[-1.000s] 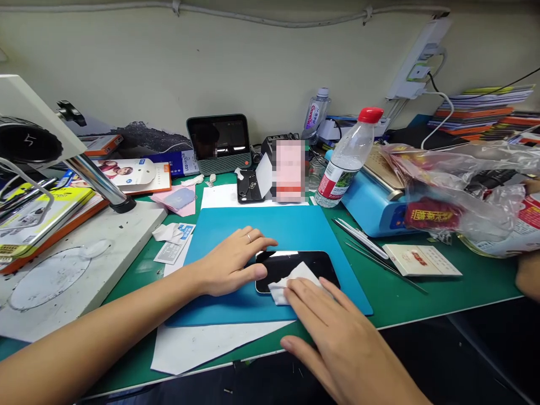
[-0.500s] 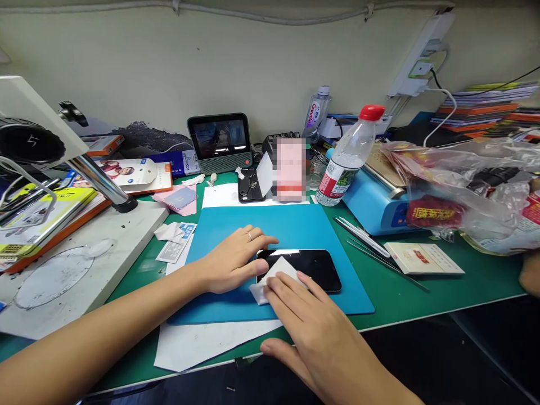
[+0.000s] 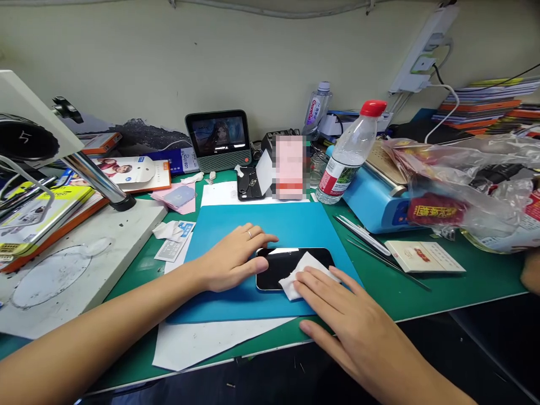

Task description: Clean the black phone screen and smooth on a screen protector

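A smartphone (image 3: 270,271) with a dark glass face lies flat on a blue mat (image 3: 219,225). My left hand (image 3: 236,259) rests at the phone's left end, its fingers spread. The thumb touches the left edge and the index finger reaches along the far edge. Under the fingers of my right hand (image 3: 346,309) a white tissue (image 3: 310,264) is held down against the right part of the screen. That hand's thumb stands apart from the tissue, near the mat's front edge. The tissue and right hand hide the phone's lower right corner.
Behind the mat stand a display device (image 3: 219,135), an opened black phone (image 3: 248,184) and a red-capped bottle (image 3: 346,157). Tweezers (image 3: 379,253) and a small white box (image 3: 424,257) lie to the right, near a blue machine (image 3: 367,208). A stand base (image 3: 122,242) fills the left.
My right hand has slid the tissue rightward across the screen, uncovering the phone's lower left part. My left hand stays at the phone's left end.
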Available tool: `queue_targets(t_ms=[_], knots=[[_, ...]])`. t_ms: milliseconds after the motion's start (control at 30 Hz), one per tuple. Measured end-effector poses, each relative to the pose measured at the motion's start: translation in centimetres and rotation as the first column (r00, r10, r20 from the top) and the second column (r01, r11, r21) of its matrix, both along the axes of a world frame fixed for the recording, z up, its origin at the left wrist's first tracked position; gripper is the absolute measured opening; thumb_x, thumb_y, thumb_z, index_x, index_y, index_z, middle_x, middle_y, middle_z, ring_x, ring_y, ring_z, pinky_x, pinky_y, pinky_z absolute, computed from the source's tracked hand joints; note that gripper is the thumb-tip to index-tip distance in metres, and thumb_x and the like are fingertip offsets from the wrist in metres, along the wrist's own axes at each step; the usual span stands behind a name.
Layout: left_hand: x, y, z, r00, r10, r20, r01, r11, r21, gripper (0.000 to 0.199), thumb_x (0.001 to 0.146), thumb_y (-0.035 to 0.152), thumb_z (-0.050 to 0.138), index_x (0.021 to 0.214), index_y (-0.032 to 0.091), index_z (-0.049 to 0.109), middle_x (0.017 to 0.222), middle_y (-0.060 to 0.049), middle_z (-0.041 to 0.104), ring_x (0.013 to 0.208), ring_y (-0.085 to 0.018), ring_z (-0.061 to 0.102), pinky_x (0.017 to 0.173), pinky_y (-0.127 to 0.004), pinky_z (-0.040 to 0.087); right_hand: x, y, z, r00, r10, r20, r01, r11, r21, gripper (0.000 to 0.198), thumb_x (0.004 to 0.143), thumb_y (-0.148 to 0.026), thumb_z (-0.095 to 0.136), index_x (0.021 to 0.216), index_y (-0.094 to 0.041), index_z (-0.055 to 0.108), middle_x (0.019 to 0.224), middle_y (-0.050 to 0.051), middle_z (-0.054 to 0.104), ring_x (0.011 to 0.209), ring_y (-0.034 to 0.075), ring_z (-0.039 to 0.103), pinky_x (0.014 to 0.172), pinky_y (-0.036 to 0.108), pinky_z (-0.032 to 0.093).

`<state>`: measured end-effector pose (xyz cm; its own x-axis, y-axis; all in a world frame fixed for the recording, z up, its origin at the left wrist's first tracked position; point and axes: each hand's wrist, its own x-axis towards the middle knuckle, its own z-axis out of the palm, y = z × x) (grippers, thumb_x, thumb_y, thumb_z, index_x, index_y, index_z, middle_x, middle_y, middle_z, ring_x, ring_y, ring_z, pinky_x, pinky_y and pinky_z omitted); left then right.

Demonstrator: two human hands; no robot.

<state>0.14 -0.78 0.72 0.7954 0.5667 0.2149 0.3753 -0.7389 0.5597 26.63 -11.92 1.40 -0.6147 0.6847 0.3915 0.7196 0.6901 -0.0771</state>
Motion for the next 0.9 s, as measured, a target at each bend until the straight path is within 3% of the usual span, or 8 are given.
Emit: queue_targets(t_ms=[300, 500, 700, 900], knots=[[0.0, 0.0, -0.1, 1.000, -0.006, 0.005, 0.006, 1.000, 0.012, 0.079, 0.104, 0.071, 0.012, 0.138, 0.013, 0.053, 0.113, -0.013, 0.061, 0.101, -0.028, 0.051, 0.095, -0.046, 0.041, -3.8, 0.3, -1.1, 0.997, 0.072, -0.019, -0.073, 0.994, -0.081, 0.039, 0.109, -0.037, 0.045, 0.139, -0.018, 0.063, 0.144, 0.003, 0.068, 0.138, 0.021, 0.058, 0.120, 0.045, 0.041], [0.0, -0.2, 0.0, 1.000, 0.002, -0.006, -0.002, 1.000, 0.007, 0.076, 0.105, 0.069, 0.013, 0.139, 0.015, 0.053, 0.116, -0.012, 0.061, 0.103, -0.028, 0.052, 0.095, -0.046, 0.042, -4.7, -0.6, -1.1, 1.000, 0.024, 0.003, -0.023, 0.997, -0.079, 0.041, 0.108, -0.034, 0.046, 0.143, -0.018, 0.060, 0.153, 0.003, 0.059, 0.142, 0.022, 0.054, 0.118, 0.045, 0.046], [-0.1, -0.2, 0.0, 1.000, 0.004, -0.015, -0.004, 1.000, -0.018, 0.077, 0.104, 0.071, 0.013, 0.140, 0.015, 0.053, 0.117, -0.012, 0.061, 0.105, -0.029, 0.052, 0.095, -0.046, 0.041, 0.3, -1.6, -0.7, 0.997, -0.054, 0.062, 0.054, 0.999, -0.001, 0.040, 0.106, -0.024, 0.047, 0.143, -0.015, 0.058, 0.149, 0.003, 0.062, 0.135, 0.023, 0.061, 0.111, 0.044, 0.052], [-0.2, -0.1, 0.0, 1.000, 0.013, -0.027, -0.014, 0.999, -0.047, 0.077, 0.104, 0.072, 0.014, 0.140, 0.016, 0.052, 0.119, -0.013, 0.061, 0.106, -0.029, 0.052, 0.096, -0.047, 0.041, 4.3, -3.0, -1.6, 0.980, -0.174, 0.097, 0.170, 0.984, 0.052, 0.052, 0.105, -0.034, 0.051, 0.153, -0.015, 0.048, 0.151, 0.007, 0.060, 0.135, 0.025, 0.062, 0.114, 0.045, 0.050]])
